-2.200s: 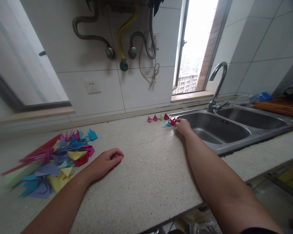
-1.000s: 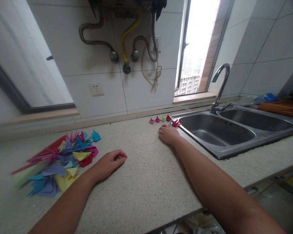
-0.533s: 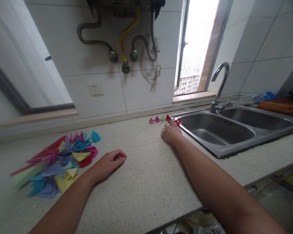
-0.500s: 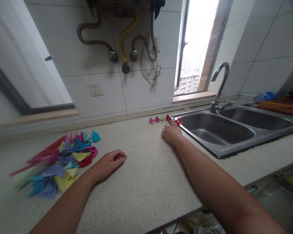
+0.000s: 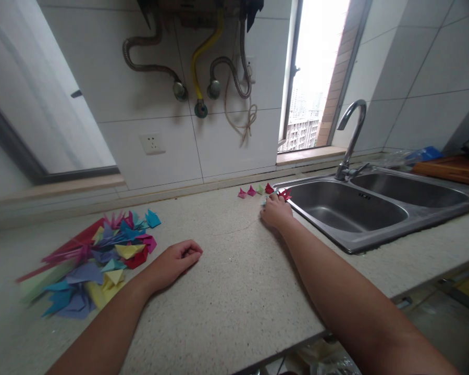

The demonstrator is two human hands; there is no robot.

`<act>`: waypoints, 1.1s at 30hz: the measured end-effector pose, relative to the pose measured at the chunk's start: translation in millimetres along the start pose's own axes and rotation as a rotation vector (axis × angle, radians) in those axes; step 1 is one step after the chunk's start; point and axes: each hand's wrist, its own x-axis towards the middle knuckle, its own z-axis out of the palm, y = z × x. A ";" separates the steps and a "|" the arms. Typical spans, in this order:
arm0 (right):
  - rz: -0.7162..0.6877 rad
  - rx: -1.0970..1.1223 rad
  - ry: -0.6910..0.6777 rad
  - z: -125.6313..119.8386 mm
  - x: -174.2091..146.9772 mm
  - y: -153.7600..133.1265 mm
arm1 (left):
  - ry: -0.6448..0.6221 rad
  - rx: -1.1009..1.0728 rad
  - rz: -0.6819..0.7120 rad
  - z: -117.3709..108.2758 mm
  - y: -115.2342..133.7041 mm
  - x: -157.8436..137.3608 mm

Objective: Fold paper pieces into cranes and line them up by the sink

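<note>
At the sink's left edge, my right hand (image 5: pixel 276 211) has its fingers closed round a small origami piece, mostly hidden, with bits of pale blue showing. A red origami piece (image 5: pixel 284 195) lies just past the fingertips. Left of that hand, a short row holds a pink origami piece (image 5: pixel 242 193), a magenta one (image 5: pixel 251 191), a pale green one (image 5: pixel 260 189) and a dark red one (image 5: pixel 269 188). My left hand (image 5: pixel 183 259) rests on the counter with fingers curled in and nothing visible in them. Beside my left forearm lies a pile of colourful origami (image 5: pixel 109 245).
The speckled counter (image 5: pixel 226 291) runs along the tiled wall. To the right is a double steel sink (image 5: pixel 336 213) with a tap (image 5: pixel 349 138). Hoses and a yellow pipe (image 5: pixel 197 62) hang above. A wooden board (image 5: pixel 449 171) lies beyond the sink.
My right hand has barely shifted at the end of the row, its fingers still on the pale blue piece. My left hand and the pile are unchanged.
</note>
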 end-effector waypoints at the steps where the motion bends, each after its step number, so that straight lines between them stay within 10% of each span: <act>1: -0.007 0.007 0.012 0.2 0.3 0.0 | 0.000 0.000 -0.001 0.0 0.2 0.0; 33: -0.010 0.104 -0.023 2.6 3.7 0.7 | 0.002 0.024 0.000 0.3 1.7 -0.4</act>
